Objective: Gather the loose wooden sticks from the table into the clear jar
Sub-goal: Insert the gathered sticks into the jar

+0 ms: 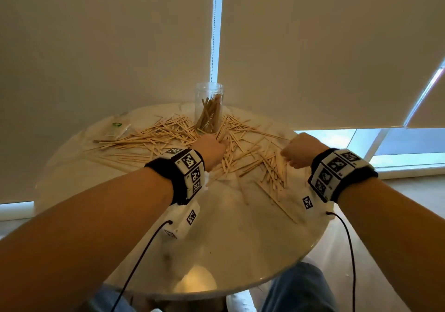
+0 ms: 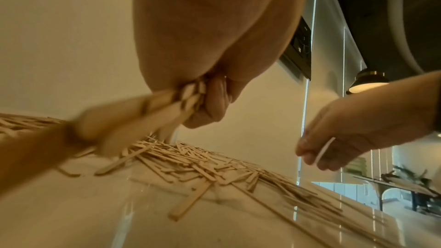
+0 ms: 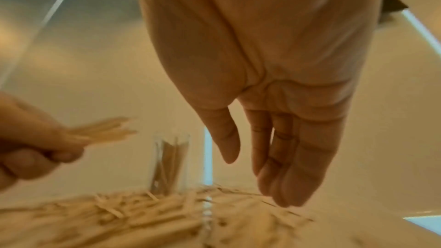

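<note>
1. Round table [image 1: 240, 239] carrying everything; wooden sticks [image 1: 168, 133] sprawling in a wide pile under and ahead of both hands, most not yet gathered.
2. Clear jar [image 1: 209, 108] standing upright just beyond left hand [image 1: 212, 150], open-topped, holding a partial fill of sticks leaning inside; loose sticks crowding its base.
3. Left hand clenching a bundle of sticks [image 2: 167, 105], ends splaying out past the fist, near the jar.
4. Right hand [image 3: 274, 129] hanging over the pile to the right of the left hand, fingers relaxed and roughly straight; whether pinching a single pale stick seen from the left wrist view, cannot tell.
5. Risking: splayed bundle ends catching the jar rim and scattering; knuckles nudging the tall narrow jar over, base sitting among sticks; leaning contents blocking fresh entries.
</note>
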The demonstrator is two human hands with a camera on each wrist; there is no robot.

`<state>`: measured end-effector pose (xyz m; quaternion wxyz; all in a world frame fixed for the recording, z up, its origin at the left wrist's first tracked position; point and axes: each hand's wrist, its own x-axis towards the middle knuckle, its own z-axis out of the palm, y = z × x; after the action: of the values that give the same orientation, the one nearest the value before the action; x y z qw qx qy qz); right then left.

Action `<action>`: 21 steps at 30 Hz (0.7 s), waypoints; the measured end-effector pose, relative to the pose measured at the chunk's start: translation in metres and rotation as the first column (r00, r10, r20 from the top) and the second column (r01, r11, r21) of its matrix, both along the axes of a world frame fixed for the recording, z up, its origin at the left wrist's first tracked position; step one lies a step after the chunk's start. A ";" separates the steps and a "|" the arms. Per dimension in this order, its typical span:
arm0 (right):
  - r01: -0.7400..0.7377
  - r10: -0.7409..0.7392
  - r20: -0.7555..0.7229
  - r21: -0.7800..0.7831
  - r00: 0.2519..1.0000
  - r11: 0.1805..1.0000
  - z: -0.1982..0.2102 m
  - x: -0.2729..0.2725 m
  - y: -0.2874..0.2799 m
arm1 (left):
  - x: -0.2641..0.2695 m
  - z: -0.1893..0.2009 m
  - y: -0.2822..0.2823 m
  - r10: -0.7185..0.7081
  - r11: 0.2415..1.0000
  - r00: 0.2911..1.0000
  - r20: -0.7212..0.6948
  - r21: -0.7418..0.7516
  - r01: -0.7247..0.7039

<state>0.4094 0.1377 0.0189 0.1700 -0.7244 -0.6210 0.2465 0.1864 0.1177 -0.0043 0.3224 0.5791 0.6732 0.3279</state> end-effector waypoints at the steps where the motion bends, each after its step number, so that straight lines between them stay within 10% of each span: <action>1: 0.012 -0.015 0.166 0.022 0.986 1.000 -0.006 0.011 0.001 | 0.000 -0.001 0.003 0.001 1.000 0.999 -0.041 0.000 -0.001; 5: 0.150 -0.140 0.271 -0.016 0.952 0.989 -0.015 0.025 -0.001 | -0.002 -0.002 0.009 -0.017 1.000 0.964 -0.265 -0.017 0.013; 9: 0.031 0.043 0.462 -0.152 0.886 0.988 -0.030 0.021 0.007 | -0.002 -0.008 0.021 -0.069 0.993 0.899 -0.432 -0.116 0.021; 21: -0.244 0.277 0.390 -0.133 0.878 0.961 -0.034 -0.085 0.041 | 0.006 -0.022 0.033 -0.193 0.965 0.793 -0.578 -0.256 0.048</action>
<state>0.3240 0.1787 -0.0147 -0.0261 -0.6757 -0.7240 0.1368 0.1924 0.1511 -0.0263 0.1782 0.6539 0.7348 0.0274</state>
